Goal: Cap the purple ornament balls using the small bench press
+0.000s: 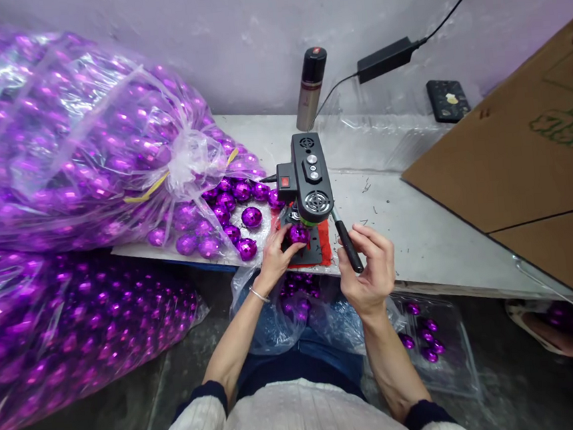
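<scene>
My left hand (276, 255) has thumb and fingers closed on a shiny purple bauble (299, 234). The bauble sits under the head of a small black press machine (312, 176), over its dark base plate (310, 256). Red material (325, 242) shows beneath the base. On the machine's right side, my right hand (369, 268) curls around the end of the black lever handle (349, 245), thumb on one side and fingers on the other. Several loose purple baubles (251, 217) lie on the table left of the machine. The machine's head hides the bauble's upper side.
Large clear bags of purple baubles (84, 139) fill the left. Behind the machine stand a spray can (311, 89) and a black power adapter (386, 59). A phone (448, 100) and cardboard box (524, 174) are right. An open plastic bag (260, 318) with baubles covers my lap.
</scene>
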